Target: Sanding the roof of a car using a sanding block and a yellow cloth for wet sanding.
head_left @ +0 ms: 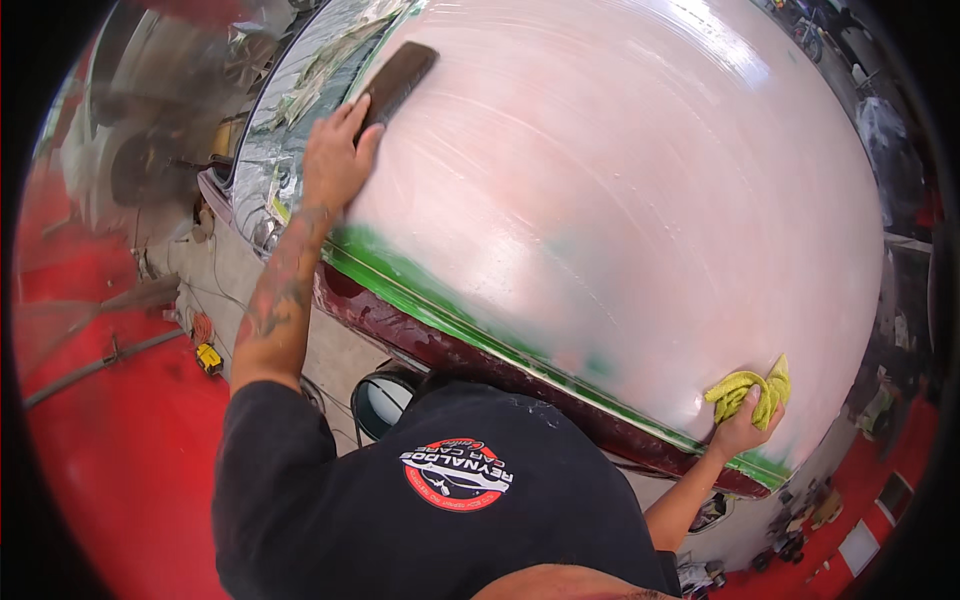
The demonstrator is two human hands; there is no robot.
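My left hand grips a long dark brown block, probably a sanding block, resting on the wet, pale pinkish-white panel near its upper left side. Green patches and a green band show along the panel's near edge, above a dark maroon strip. Near the lower right of the panel, my right hand holds a crumpled yellow-green cloth against the surface.
Plastic masking covers the area left of the panel. A bucket, cables and a yellow tool are on the floor below. Red surfaces surround both sides; assorted items line the right edge.
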